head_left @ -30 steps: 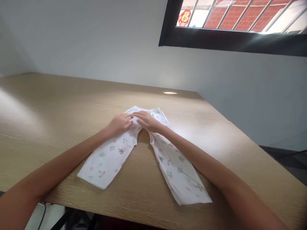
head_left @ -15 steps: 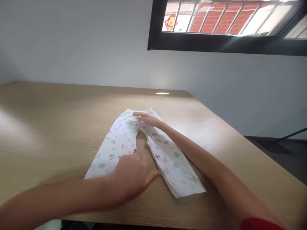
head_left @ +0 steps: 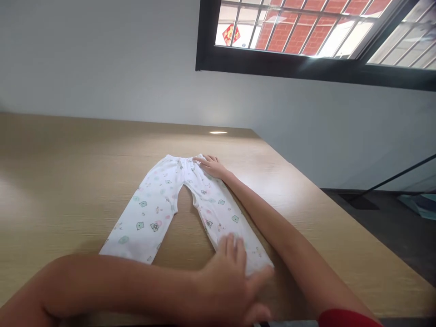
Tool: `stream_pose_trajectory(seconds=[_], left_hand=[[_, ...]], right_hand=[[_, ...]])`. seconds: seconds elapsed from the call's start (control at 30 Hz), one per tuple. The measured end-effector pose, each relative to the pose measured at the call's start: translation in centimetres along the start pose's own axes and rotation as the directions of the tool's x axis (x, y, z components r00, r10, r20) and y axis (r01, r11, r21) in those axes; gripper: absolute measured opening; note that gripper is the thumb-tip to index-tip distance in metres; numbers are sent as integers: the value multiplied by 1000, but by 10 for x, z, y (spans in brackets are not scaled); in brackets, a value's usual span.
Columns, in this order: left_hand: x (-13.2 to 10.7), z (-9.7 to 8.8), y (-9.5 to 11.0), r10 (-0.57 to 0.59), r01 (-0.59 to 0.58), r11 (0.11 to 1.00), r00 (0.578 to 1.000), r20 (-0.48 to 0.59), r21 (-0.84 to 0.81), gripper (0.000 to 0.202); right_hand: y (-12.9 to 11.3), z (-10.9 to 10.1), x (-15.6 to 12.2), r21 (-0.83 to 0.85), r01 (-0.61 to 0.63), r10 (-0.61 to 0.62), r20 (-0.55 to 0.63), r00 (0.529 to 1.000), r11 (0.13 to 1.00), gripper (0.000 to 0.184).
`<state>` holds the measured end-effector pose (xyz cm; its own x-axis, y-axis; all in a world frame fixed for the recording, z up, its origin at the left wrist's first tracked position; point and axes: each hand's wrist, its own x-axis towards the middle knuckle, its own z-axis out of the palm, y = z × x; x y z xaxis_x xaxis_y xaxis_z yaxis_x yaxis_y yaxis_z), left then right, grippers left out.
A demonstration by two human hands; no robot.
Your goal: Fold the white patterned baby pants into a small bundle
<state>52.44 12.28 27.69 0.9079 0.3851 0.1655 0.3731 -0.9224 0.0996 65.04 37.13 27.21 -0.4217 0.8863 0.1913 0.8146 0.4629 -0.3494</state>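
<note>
White children's trousers [head_left: 158,200] printed with small green and pink animals lie spread flat, waistband away from me and legs apart. My right hand [head_left: 213,166] rests on the right end of the waistband, fingers stretched out and lying flat. Across the front reaches my left arm, and my left hand [head_left: 231,281] is over the lower end of the right trouser leg. Its fingers are spread and a little blurred; whether they press on the cloth I cannot tell. The left forearm hides the cuff of the left leg, and the left hand covers part of the right cuff.
The trousers lie on a wooden table [head_left: 68,181] that meets a pale wall [head_left: 102,59] at the back. Its right edge drops to a dark floor [head_left: 402,227]. A barred window [head_left: 289,32] is set high in the wall. A thin black pole [head_left: 402,175] slants beyond the table's right side.
My left hand has moved right, from between the legs onto the right leg's lower end. My right hand has shifted from the waist's middle to its right end. The view has turned slightly right.
</note>
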Motion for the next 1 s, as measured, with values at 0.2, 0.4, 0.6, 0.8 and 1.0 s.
stream_pose_trajectory(seconds=[0.2,0.4,0.6,0.8,1.0], left_hand=[[-5,-1,6,170,-166,984,983,-73,61,29],[8,-3,-12,121,-122,991,992,40,49,19],[0,-31,-10,46,-47,997,999,-15,-59,11],[-89,-84,-1,-474,480,877,864,-167,-9,21],[-125,-94,-5,-718,677,696,659,224,240,37]], right_hand=[[2,-10,-1,246,3,5,-34,999,969,34],[8,-26,-14,528,-95,128,-26,991,844,30],[0,-33,2,670,-137,153,36,988,729,46],[-56,-32,28,673,-68,8,93,996,736,55],[-118,24,59,340,19,-91,197,976,940,45]])
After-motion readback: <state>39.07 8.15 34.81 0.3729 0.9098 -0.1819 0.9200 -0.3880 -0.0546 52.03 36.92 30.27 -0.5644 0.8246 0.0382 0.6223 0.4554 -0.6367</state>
